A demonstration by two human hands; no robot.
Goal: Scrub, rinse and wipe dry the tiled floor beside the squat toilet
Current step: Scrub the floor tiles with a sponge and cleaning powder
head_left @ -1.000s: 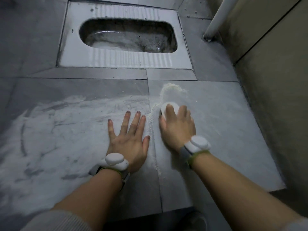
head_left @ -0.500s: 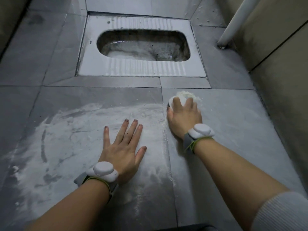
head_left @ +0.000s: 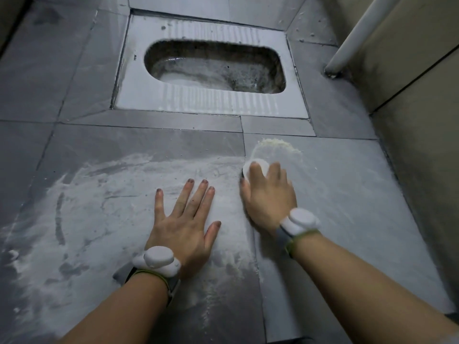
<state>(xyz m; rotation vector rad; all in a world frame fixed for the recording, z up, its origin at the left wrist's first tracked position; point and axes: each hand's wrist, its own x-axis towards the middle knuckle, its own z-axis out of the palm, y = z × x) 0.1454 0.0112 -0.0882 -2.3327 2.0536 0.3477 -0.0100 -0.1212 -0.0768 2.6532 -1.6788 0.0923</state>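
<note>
While left hand (head_left: pixel 185 223) braces, right hand (head_left: pixel 269 194) scrubs floor (head_left: pixel 347 194)

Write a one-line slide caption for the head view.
Right hand presses a white scrubber into foam beside the squat toilet; left hand lies flat on the floor.

Both forearms are bare, sleeves pushed way up. Each wrist has a chunky white rounded pod, left wrist tracker (head_left: pixel 157 261) and right wrist tracker (head_left: pixel 300 221), on grey straps with yellow-green edging. Dark-painted nails on the left hand (head_left: pixel 185 224).
</note>
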